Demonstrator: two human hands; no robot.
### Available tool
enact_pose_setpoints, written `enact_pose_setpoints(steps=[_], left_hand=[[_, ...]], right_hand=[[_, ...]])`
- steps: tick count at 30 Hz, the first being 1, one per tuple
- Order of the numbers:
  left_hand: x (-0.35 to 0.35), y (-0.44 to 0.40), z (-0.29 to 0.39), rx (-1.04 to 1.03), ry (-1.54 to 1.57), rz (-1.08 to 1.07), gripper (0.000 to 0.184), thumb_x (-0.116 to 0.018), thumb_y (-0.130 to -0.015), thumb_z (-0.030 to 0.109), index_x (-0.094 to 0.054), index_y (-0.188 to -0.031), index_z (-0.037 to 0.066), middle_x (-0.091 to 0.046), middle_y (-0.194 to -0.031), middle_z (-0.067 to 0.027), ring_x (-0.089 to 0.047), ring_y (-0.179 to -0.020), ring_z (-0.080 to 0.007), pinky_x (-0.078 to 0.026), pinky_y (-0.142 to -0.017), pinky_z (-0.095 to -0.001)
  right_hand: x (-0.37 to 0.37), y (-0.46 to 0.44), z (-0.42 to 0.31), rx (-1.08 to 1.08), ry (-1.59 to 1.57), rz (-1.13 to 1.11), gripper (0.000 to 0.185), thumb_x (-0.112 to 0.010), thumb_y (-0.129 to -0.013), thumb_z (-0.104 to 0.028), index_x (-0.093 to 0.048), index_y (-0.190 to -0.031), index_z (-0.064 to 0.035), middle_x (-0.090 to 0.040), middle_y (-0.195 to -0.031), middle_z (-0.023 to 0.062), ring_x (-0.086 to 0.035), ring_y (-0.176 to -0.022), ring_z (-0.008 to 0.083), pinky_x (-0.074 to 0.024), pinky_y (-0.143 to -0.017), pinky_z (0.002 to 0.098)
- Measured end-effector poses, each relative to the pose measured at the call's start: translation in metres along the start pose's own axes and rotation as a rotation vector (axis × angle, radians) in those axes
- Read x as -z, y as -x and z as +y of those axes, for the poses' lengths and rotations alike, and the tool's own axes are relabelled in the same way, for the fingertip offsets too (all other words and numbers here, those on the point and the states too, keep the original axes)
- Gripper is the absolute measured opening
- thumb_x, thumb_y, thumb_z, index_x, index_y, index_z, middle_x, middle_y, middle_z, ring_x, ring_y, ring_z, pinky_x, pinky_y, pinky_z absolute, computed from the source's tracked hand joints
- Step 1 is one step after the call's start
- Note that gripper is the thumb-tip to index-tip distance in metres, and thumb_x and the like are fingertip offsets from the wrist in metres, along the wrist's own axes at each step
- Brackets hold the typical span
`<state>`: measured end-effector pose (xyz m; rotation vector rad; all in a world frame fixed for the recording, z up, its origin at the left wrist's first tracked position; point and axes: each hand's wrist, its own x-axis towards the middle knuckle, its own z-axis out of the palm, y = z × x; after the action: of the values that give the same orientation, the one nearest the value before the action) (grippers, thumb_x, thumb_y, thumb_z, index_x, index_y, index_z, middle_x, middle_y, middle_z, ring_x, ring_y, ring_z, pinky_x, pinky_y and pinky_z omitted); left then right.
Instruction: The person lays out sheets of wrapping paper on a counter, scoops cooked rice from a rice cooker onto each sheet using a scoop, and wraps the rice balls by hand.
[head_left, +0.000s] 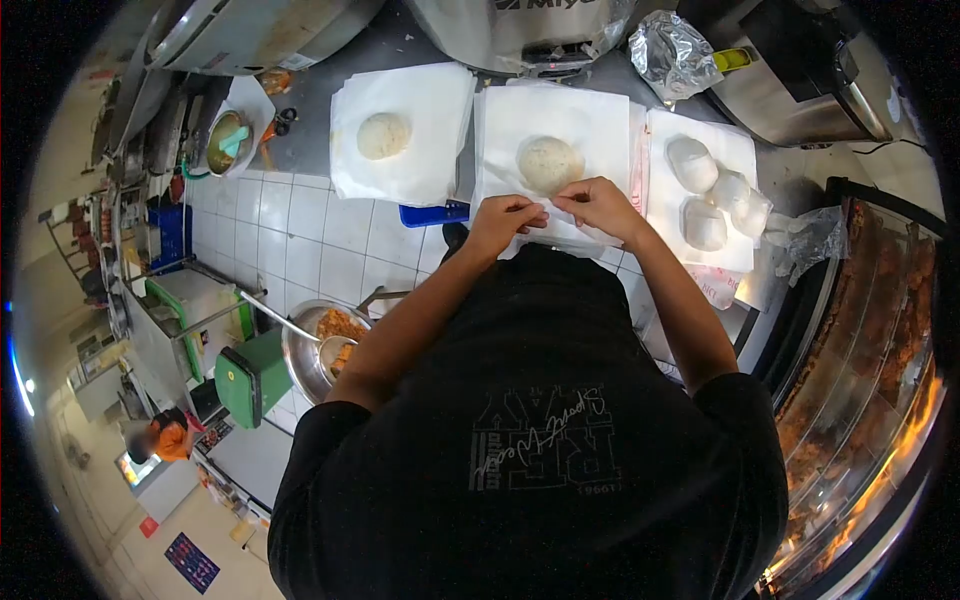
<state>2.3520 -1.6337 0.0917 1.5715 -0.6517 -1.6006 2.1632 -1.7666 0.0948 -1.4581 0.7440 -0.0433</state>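
A round, pale lump that looks like rice [551,165] rests on the middle stack of white paper sheets [505,115]. At the near edge of that stack, my left hand [505,222] pinches the paper with thumb and fingertips. Close by on the right, my right hand [600,208] pinches the same paper edge just below the lump. Another pale lump [383,136] lies on the left paper stack [360,180]. Several wrapped white lumps [705,224] sit on the right paper stack [735,155].
A large steel pot [520,30], crumpled foil [673,58] and a clear plastic bag [815,240] surround the papers. Right is a glass-fronted grill with flames [860,400]. Lower left hold a metal bowl of food [300,350], a green bin [240,380] and a distant person in orange [172,436].
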Motion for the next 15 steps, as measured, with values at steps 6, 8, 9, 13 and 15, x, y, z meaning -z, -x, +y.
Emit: enact_pose_setpoints(steps=[6,8,9,13,15], left_hand=[[-0.002,0.002,0.003,0.015,-0.014,-0.005,0.028,-0.064,-0.097,0.023,-0.069,-0.106,-0.003,-0.074,-0.100,-0.0116,-0.071,-0.092,-0.0175,-0.052,-0.080,-0.0280],[-0.004,0.004,0.007,0.034,-0.019,-0.013,0.029,-0.064,-0.097,0.024,-0.068,-0.107,-0.003,-0.073,-0.101,-0.0120,-0.071,-0.092,-0.0176,-0.053,-0.081,-0.0283],[-0.003,0.003,0.007,0.021,-0.018,-0.012,0.030,-0.064,-0.097,0.024,-0.068,-0.107,-0.004,-0.073,-0.101,-0.0122,-0.070,-0.093,-0.0177,-0.053,-0.082,-0.0285],[-0.002,0.002,0.001,0.000,0.004,-0.022,0.032,-0.065,-0.097,0.025,-0.068,-0.107,-0.005,-0.073,-0.101,-0.0130,-0.070,-0.094,-0.0180,-0.053,-0.083,-0.0292],[-0.002,0.002,0.004,0.003,0.000,-0.022,0.032,-0.065,-0.096,0.025,-0.067,-0.107,-0.005,-0.073,-0.101,-0.0132,-0.070,-0.095,-0.0182,-0.053,-0.084,-0.0293]], right_hand=[[0.002,-0.003,0.006,-0.016,-0.038,-0.061,0.023,-0.067,-0.094,-0.022,-0.071,-0.088,-0.0006,-0.059,-0.066,-0.0001,-0.053,-0.057,0.0073,-0.0432,-0.054,0.0237],[0.002,-0.001,0.006,-0.034,-0.073,-0.065,0.024,-0.066,-0.095,-0.023,-0.071,-0.086,-0.0010,-0.057,-0.064,-0.0008,-0.052,-0.056,0.0073,-0.0425,-0.053,0.0239],[0.003,-0.003,0.009,-0.036,-0.081,-0.075,0.024,-0.066,-0.095,-0.023,-0.071,-0.087,-0.0010,-0.057,-0.064,-0.0008,-0.052,-0.055,0.0072,-0.0417,-0.052,0.0237],[0.003,-0.006,0.022,-0.042,-0.185,-0.108,0.022,-0.066,-0.096,-0.022,-0.071,-0.090,-0.0010,-0.055,-0.063,-0.0012,-0.048,-0.052,0.0064,-0.0384,-0.049,0.0230],[0.003,-0.004,0.018,-0.046,-0.219,-0.108,0.022,-0.066,-0.096,-0.022,-0.071,-0.092,-0.0008,-0.054,-0.062,-0.0016,-0.047,-0.051,0.0060,-0.0369,-0.048,0.0226]])
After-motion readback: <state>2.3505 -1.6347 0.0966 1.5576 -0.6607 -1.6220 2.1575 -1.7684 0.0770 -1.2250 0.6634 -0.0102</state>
